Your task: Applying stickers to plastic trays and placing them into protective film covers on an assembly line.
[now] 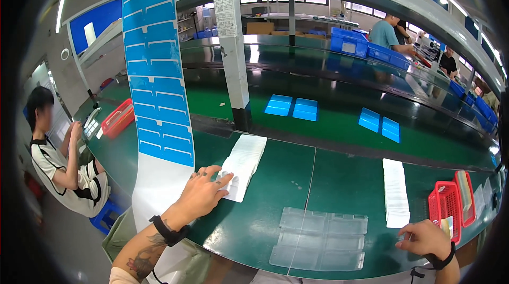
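Observation:
My left hand (200,194) reaches over the near end of a fanned stack of white cards (245,156), its fingers stretched out and resting on the lowest ones. My right hand (427,239) is at the table's near edge, just below a second fanned row of white cards (395,191). Its thumb and fingers are curled together; what lies between them, if anything, is too small to tell. Between my hands, several clear plastic pieces (321,239) lie side by side in rows on the green table (281,186).
A long strip of blue film on white backing (156,88) hangs left of my left hand. Blue film pieces (291,107) lie on the green belt (328,125) beyond a white post (229,45). Red baskets (445,204) stand at right. A person (69,167) sits at left; others work far right.

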Action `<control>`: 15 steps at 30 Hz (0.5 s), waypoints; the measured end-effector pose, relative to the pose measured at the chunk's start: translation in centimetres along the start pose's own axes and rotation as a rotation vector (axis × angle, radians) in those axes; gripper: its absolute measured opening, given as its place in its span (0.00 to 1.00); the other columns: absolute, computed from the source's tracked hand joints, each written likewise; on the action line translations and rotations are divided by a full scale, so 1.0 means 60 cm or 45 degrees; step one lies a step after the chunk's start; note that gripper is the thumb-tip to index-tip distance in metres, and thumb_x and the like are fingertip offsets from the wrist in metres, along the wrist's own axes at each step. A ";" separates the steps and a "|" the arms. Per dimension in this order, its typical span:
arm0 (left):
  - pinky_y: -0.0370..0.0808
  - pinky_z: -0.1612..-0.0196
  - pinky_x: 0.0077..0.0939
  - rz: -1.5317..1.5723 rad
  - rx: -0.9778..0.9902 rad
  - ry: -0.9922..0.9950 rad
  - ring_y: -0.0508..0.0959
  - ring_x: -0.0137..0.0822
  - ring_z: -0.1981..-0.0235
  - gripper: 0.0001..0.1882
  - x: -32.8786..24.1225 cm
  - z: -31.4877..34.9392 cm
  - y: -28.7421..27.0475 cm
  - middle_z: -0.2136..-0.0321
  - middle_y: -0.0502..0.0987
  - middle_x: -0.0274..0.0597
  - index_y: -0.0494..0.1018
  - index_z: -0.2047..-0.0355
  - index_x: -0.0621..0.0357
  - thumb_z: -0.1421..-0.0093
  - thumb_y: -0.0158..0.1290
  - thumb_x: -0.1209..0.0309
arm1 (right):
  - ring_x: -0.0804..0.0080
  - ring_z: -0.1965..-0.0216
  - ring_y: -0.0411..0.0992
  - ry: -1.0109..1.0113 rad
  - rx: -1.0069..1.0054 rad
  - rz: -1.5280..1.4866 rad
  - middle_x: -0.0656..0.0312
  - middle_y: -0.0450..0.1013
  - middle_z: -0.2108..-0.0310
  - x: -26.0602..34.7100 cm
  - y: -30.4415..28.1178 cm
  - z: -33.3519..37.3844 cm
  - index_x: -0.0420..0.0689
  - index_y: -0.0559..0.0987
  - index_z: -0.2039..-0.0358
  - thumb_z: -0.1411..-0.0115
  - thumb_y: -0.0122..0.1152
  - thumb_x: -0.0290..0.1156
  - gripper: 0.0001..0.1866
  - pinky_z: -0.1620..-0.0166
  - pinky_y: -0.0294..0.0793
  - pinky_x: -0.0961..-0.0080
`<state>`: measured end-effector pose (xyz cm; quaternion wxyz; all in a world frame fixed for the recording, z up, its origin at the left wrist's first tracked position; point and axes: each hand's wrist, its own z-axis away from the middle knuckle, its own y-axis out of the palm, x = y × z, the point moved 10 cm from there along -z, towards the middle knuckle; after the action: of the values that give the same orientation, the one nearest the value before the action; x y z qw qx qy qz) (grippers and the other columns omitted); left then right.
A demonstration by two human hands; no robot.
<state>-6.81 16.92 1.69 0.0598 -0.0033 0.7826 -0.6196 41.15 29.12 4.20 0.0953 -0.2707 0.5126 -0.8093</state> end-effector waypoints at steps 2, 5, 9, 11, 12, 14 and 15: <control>0.70 0.51 0.44 -0.093 0.014 0.023 0.71 0.50 0.49 0.22 -0.002 -0.001 0.001 0.45 0.69 0.47 0.75 0.45 0.43 0.41 0.58 0.63 | 0.63 0.76 0.78 0.006 -0.040 -0.072 0.56 0.78 0.78 -0.016 0.006 -0.001 0.37 0.82 0.65 0.49 0.70 0.42 0.19 0.70 0.76 0.72; 0.70 0.51 0.44 -0.182 0.033 0.065 0.71 0.50 0.49 0.22 -0.006 0.000 0.005 0.44 0.68 0.48 0.75 0.45 0.43 0.41 0.58 0.62 | 0.66 0.78 0.77 0.002 -0.119 -0.175 0.56 0.77 0.80 -0.021 0.007 -0.002 0.36 0.81 0.66 0.50 0.71 0.37 0.17 0.71 0.75 0.75; 0.70 0.49 0.47 -0.181 0.075 0.052 0.70 0.54 0.49 0.23 -0.009 0.005 0.014 0.41 0.65 0.48 0.74 0.44 0.44 0.41 0.58 0.63 | 0.70 0.80 0.75 -0.036 -0.239 -0.274 0.56 0.76 0.81 -0.039 0.014 -0.009 0.34 0.81 0.69 0.50 0.70 0.31 0.13 0.72 0.73 0.77; 0.71 0.50 0.46 -0.216 0.042 0.089 0.71 0.53 0.50 0.24 -0.013 0.010 0.015 0.41 0.65 0.49 0.74 0.44 0.44 0.42 0.59 0.64 | 0.73 0.80 0.74 -0.049 -0.284 -0.303 0.57 0.75 0.82 -0.040 0.016 -0.015 0.34 0.81 0.70 0.50 0.69 0.30 0.12 0.73 0.73 0.78; 0.71 0.50 0.46 -0.216 0.046 0.093 0.71 0.53 0.50 0.24 -0.015 0.013 0.016 0.41 0.65 0.49 0.74 0.44 0.44 0.42 0.59 0.64 | 0.75 0.81 0.73 -0.065 -0.329 -0.327 0.58 0.75 0.83 -0.041 0.014 -0.017 0.34 0.81 0.71 0.50 0.69 0.29 0.11 0.73 0.72 0.79; 0.71 0.52 0.46 -0.258 0.050 0.084 0.71 0.52 0.50 0.24 -0.018 0.022 0.013 0.40 0.65 0.51 0.74 0.44 0.45 0.43 0.59 0.64 | 0.76 0.82 0.73 -0.062 -0.362 -0.340 0.59 0.74 0.84 -0.051 0.018 -0.027 0.34 0.81 0.72 0.50 0.69 0.28 0.10 0.74 0.71 0.80; 0.71 0.52 0.46 -0.258 0.052 0.085 0.71 0.52 0.50 0.24 -0.021 0.027 0.013 0.40 0.65 0.51 0.74 0.44 0.45 0.43 0.59 0.64 | 0.77 0.83 0.72 -0.063 -0.397 -0.349 0.59 0.73 0.85 -0.056 0.017 -0.032 0.34 0.81 0.73 0.50 0.68 0.27 0.09 0.75 0.71 0.81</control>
<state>-5.38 15.64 0.68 -0.0292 -0.0605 0.7671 -0.6380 42.80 31.59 1.56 -0.0460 -0.3692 0.5874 -0.7187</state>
